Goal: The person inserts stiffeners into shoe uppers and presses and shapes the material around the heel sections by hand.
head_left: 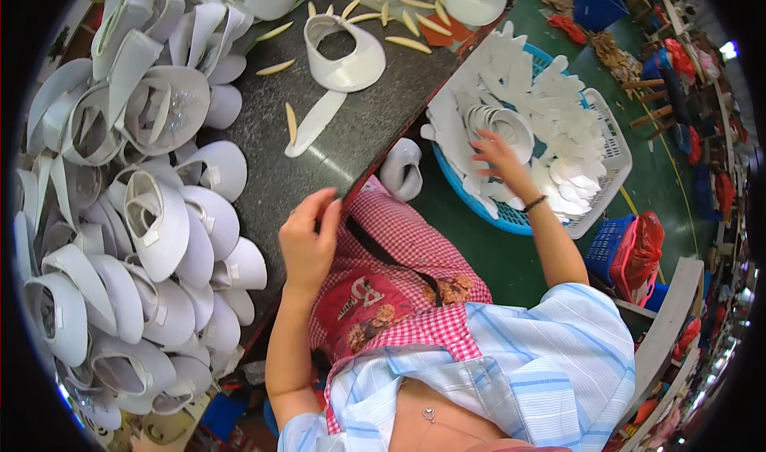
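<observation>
My right hand (499, 158) reaches over a blue round basket (456, 187), fingers spread, beside a stack of white ring-shaped pieces (515, 131). Flat white sole-like pieces (570, 113) fill much of the basket. At the edge of the dark worktop (259, 161), my left hand (309, 232) is loosely curled, with nothing visible in it. Farther up on the worktop sits a white shoe upper (355, 65), with an oval opening and a broad rounded front. A single flat white piece (317, 123) lies just below it. Slim yellowish crescent strips (275, 67) are scattered around both.
Many white shoe uppers (159, 221) are piled along the left side. Another upper (401, 170) is beside the worktop's right edge. A white basket (618, 145) stands behind the blue one. At right are blue and pink crates (626, 252) with a red bag and a wooden frame (666, 316).
</observation>
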{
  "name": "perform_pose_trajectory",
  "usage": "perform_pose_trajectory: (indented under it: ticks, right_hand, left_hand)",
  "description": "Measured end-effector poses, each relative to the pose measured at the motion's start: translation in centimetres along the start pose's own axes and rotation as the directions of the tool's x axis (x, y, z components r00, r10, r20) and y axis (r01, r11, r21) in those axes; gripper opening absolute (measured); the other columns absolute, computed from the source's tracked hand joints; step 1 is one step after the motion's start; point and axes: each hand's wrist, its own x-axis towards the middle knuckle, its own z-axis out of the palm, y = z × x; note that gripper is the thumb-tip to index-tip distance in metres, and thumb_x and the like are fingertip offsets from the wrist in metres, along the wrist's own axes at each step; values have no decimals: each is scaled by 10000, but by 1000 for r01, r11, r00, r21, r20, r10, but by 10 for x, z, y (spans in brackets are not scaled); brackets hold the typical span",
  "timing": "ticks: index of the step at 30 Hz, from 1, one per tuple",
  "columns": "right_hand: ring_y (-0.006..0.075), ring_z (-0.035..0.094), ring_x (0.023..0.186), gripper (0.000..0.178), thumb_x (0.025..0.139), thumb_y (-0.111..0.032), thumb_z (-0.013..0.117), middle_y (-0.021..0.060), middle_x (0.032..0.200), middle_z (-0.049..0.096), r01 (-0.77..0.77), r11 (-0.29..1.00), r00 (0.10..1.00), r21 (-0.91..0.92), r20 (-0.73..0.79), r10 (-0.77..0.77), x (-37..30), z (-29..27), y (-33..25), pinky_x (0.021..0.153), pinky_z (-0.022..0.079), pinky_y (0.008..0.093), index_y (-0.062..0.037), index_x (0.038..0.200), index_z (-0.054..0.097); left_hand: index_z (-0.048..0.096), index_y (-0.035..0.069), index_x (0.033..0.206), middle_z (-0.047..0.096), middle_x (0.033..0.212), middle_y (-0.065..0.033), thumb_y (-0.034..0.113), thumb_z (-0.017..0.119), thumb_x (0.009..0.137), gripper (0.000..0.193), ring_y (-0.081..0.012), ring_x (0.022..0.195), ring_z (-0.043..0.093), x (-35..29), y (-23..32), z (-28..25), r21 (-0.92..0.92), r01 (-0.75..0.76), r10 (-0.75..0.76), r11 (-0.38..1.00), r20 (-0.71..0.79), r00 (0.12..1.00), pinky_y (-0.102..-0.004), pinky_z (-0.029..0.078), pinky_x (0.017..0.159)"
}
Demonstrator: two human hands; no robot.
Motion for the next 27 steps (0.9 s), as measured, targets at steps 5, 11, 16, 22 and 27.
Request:
perform_pose_trajectory:
  ticks: [5, 11, 16, 22, 27]
  right_hand:
    - [417, 533, 1116, 799, 769, -188, 740, 297, 1505, -89, 435, 552, 863, -712, 156, -480, -3, 129, 78, 923, 482, 416, -104, 1435, 308]
    - [396, 392, 1285, 654, 775, -26, 625, 206, 1510, 187, 379, 596, 843, -709, -2, -538, -26, 104, 83, 1018, 404, 422, -76, 1375, 370]
    - [319, 422, 1292, 613, 842, -133, 639, 179, 1410, 421, 315, 647, 922, -695, 63, -381, -44, 86, 107, 1067, 335, 397, -42, 1391, 382]
    - [112, 594, 887, 339, 951, -275, 567, 89, 998, 691, 109, 945, 903, -309, -367, -224, -42, 79, 116, 806, 458, 257, 2, 1129, 648]
    - [80, 599, 844, 342, 982, -276, 509, 61, 947, 712, 136, 942, 849, -307, -454, -270, -33, 33, 122, 770, 454, 232, 11, 1017, 692]
  left_hand:
    - [664, 17, 1020, 660, 817, -96, 32, 658, 837, 183, -171, 734, 643, 5, -8, 0, 260, -257, 262, 931, 18, 965, -267, 495, 688]
    - [672, 6, 1000, 670, 859, -100, 17, 663, 832, 169, -175, 776, 666, 7, -8, -14, 159, -160, 152, 974, 64, 986, -268, 511, 725]
    - [675, 8, 990, 670, 833, -86, 21, 667, 831, 160, -153, 738, 653, 37, -9, -3, 164, -245, 231, 955, 102, 968, -265, 506, 686]
    - [686, 18, 969, 605, 719, -22, 14, 670, 830, 140, -57, 585, 519, 52, -18, 7, 114, -162, 154, 980, 75, 985, -209, 412, 540]
    - [689, 19, 951, 580, 699, 10, 10, 663, 834, 120, -25, 566, 478, 57, -16, 13, 123, -127, 121, 984, 59, 991, -185, 370, 506]
